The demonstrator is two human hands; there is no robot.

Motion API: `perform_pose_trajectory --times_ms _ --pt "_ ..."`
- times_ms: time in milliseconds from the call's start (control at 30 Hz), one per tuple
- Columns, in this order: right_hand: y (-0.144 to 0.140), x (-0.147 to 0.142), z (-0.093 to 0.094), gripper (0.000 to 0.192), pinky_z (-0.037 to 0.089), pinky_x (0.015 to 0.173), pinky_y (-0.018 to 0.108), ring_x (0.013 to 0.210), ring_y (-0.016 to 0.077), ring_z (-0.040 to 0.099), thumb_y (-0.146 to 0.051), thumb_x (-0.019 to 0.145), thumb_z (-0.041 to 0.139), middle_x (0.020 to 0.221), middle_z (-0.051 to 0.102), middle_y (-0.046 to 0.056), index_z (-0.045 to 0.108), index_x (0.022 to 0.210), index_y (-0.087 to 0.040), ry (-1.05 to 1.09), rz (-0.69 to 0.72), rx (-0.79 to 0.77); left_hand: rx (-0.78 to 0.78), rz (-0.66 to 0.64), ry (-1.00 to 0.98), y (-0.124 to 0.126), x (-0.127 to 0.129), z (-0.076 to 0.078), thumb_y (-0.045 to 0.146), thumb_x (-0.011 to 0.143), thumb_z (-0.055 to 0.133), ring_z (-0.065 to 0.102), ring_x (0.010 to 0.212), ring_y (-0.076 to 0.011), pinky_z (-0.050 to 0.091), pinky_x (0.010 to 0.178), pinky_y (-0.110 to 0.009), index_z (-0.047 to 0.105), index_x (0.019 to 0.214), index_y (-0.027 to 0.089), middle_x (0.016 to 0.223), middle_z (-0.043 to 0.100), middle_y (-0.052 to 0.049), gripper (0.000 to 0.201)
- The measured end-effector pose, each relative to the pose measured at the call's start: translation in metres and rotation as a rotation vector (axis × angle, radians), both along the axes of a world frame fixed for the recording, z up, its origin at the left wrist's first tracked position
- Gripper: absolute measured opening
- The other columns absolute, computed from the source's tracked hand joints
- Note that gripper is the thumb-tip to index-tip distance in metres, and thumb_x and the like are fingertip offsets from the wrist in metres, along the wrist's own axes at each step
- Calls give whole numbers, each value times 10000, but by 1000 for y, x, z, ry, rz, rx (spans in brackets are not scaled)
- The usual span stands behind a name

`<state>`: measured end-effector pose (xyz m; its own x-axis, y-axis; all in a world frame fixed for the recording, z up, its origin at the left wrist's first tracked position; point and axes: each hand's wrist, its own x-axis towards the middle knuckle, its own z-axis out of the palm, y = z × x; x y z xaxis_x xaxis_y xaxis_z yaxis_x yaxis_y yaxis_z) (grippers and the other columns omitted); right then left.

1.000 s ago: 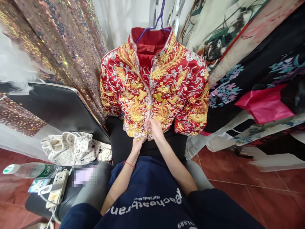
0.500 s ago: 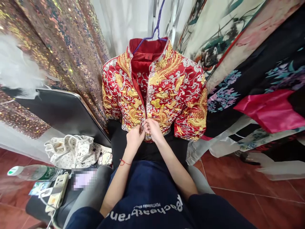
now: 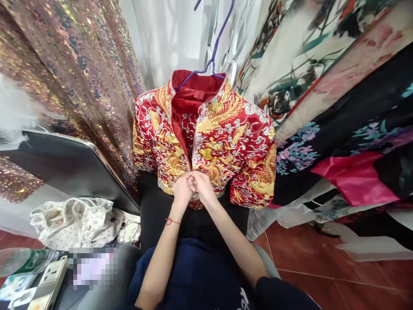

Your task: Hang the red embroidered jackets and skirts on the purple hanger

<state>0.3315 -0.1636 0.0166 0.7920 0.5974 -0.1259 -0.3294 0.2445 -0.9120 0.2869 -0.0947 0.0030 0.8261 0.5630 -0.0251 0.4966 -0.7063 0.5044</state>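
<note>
A red jacket (image 3: 217,125) with gold and silver embroidery hangs on a purple hanger (image 3: 211,56) in front of me, its upper front parted. My left hand (image 3: 182,189) pinches the left front edge low on the opening, fingers curled. Against it, my right hand (image 3: 201,185) is closed on the other front edge, knuckles upward. The two hands meet at the lower front, and the fastening between the fingertips is hidden. A size label (image 3: 199,94) shows inside the collar. Black cloth (image 3: 158,219) lies beneath the jacket.
Sequined fabric (image 3: 106,86) hangs at the left beside a black chair back (image 3: 71,159). A white dotted cloth bag (image 3: 77,221), a plastic bottle (image 3: 27,260) and a power strip (image 3: 50,282) lie at lower left. Dark floral garments (image 3: 335,142) hang at the right.
My view has shifted, so the jacket and hands sit lower in the picture. Both hands stay at the lower front, their fingers drawn closer together.
</note>
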Motion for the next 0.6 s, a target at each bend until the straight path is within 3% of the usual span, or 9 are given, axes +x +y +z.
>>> perform_pose_trajectory --times_ms 133,367,600 --pt "14 4 19 212 278 394 193 395 36 401 -382 764 614 574 565 -44 589 684 -187 -115 -57 92 36 8 136 3 13 -5 219 978 428 717 1003 -257 494 800 -297 679 1179 159 1102 736 -140 327" --pt "33 24 88 222 335 415 190 414 35 468 -377 898 535 661 611 -36 610 809 -188 -316 -133 219 -3 22 94 -2 27 -14 271 1025 341 735 999 -279 519 813 -317 644 1278 141 1046 755 -165 416" --pt "56 36 112 234 372 417 194 405 45 496 -378 939 516 655 616 -39 586 816 -191 -412 -306 281 -140 60 26 -9 40 -14 245 987 368 731 946 -325 507 807 -388 653 1261 134 1031 757 -192 411"
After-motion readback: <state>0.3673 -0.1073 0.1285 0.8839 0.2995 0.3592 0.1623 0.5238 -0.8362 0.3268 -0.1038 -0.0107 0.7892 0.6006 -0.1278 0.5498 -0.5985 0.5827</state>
